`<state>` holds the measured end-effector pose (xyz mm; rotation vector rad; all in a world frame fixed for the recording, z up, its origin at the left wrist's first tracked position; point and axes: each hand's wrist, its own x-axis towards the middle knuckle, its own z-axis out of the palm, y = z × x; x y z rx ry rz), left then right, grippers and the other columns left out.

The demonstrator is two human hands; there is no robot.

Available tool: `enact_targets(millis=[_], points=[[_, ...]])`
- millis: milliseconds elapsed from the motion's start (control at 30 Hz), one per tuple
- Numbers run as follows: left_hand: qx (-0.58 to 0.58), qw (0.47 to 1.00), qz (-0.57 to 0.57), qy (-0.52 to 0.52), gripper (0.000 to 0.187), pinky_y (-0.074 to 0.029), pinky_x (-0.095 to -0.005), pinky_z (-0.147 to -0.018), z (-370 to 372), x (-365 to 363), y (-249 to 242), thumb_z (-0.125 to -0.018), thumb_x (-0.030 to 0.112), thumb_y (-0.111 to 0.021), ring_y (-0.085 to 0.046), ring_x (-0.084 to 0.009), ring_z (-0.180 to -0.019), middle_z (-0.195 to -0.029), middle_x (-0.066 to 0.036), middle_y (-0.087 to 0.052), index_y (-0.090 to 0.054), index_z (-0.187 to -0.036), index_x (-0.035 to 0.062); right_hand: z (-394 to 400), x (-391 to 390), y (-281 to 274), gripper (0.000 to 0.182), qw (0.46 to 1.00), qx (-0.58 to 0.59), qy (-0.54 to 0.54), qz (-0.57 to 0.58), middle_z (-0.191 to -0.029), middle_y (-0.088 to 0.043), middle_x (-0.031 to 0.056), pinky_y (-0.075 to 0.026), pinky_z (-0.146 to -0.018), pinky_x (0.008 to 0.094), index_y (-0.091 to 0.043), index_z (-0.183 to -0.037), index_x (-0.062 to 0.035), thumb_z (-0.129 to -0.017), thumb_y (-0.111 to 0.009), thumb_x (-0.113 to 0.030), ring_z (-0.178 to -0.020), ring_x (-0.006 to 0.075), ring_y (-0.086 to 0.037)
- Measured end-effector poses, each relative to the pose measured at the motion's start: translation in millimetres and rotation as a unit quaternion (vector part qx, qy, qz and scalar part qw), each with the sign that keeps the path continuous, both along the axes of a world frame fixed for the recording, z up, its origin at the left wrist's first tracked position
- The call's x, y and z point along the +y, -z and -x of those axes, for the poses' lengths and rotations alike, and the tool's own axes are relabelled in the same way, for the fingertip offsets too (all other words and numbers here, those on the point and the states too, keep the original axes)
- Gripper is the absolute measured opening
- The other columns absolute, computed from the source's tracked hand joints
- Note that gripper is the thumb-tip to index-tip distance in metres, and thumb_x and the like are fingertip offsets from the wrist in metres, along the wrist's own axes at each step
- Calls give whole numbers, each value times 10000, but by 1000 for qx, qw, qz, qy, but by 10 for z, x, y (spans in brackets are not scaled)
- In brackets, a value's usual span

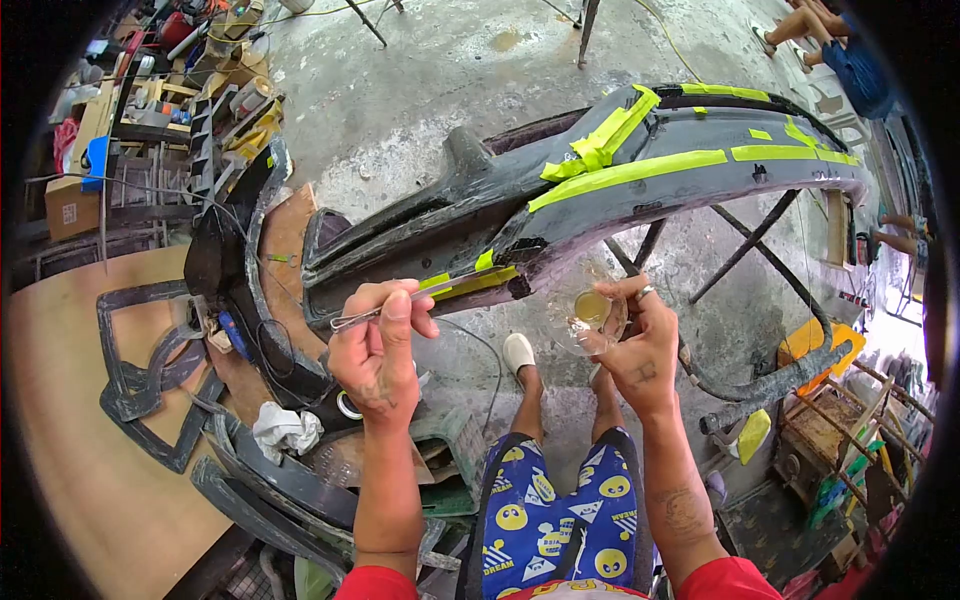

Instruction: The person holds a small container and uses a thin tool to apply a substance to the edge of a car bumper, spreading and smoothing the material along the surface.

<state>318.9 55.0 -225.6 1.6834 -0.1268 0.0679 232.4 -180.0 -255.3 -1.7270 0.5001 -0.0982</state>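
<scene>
My left hand (378,345) pinches a thin metal stick with a looped wire end (350,322), its fingers closed round the shaft. The shaft slants up to the right, overlapping the taped edge of a large black bumper (660,190). In my right hand (638,335) is a clear plastic cup (575,325), tilted so that its inside shows, with a little yellowish liquid (591,308) at the bottom. Bright yellow-green masking tape (630,178) runs in strips along the bumper, and its near rim lies just beyond both hands.
Metal stand legs (745,245) hold the bumper above the concrete floor (340,90). On the left, a wooden board (70,400) carries black frames (130,380) and a crumpled white cloth (287,430). Clutter fills the upper left. A seated person (830,45) shows at the upper right.
</scene>
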Motion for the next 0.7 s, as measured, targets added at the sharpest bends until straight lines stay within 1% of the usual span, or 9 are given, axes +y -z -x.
enact_targets(millis=[33,167,367,467,567,667,700], points=[[-17,1000,-18,14,214,-527,-272,-623,4,-3,-1,-1049,169,-607,-622,-148,-671,-882,-122,-691,-662,-1086,-34,20,-11,14,395,1000,0,-9,17,-809,-643,-2,-472,-612,215,-673,-1069,-3,-704,-822,19,-701,47,-554],[-19,999,-28,27,213,-535,-276,-629,-1,-14,3,-1045,160,-612,-625,-153,-667,-886,-122,-689,-663,-1088,-42,61,-12,41,394,1000,3,1,0,-826,-661,6,-482,-623,223,-674,-1074,-1,-708,-819,16,-705,55,-567],[-38,998,-28,45,218,-538,-279,-623,-19,-39,4,-1046,157,-608,-628,-155,-668,-894,-125,-687,-661,-1091,-50,76,-43,38,384,999,38,2,-28,-804,-654,11,-491,-634,232,-680,-1061,-4,-704,-822,11,-689,60,-560],[-37,998,-35,44,224,-537,-278,-621,-24,-44,-1,-1047,165,-609,-630,-155,-669,-892,-126,-685,-662,-1090,-49,66,-48,40,388,999,25,1,-24,-800,-654,12,-494,-635,233,-680,-1056,-6,-699,-831,9,-686,61,-561],[-27,998,-37,51,227,-534,-275,-620,-33,-43,-5,-1047,169,-610,-630,-154,-669,-892,-128,-686,-663,-1088,-47,57,-42,31,386,999,37,-2,9,-800,-654,6,-495,-632,233,-680,-1053,-8,-700,-836,4,-681,61,-560],[-19,998,-36,50,224,-531,-272,-622,-43,-51,-21,-1047,167,-610,-628,-153,-667,-891,-126,-686,-662,-1089,-46,55,-45,41,388,1000,13,-5,15,-797,-651,2,-492,-630,234,-681,-1055,-10,-699,-837,3,-682,61,-559],[-24,998,-35,47,223,-529,-270,-621,-45,-55,-32,-1046,166,-610,-627,-153,-667,-889,-125,-686,-662,-1090,-46,58,-52,43,405,1000,25,-13,10,-818,-650,-11,-477,-633,219,-664,-1069,-20,-706,-840,-40,-702,49,-557]])
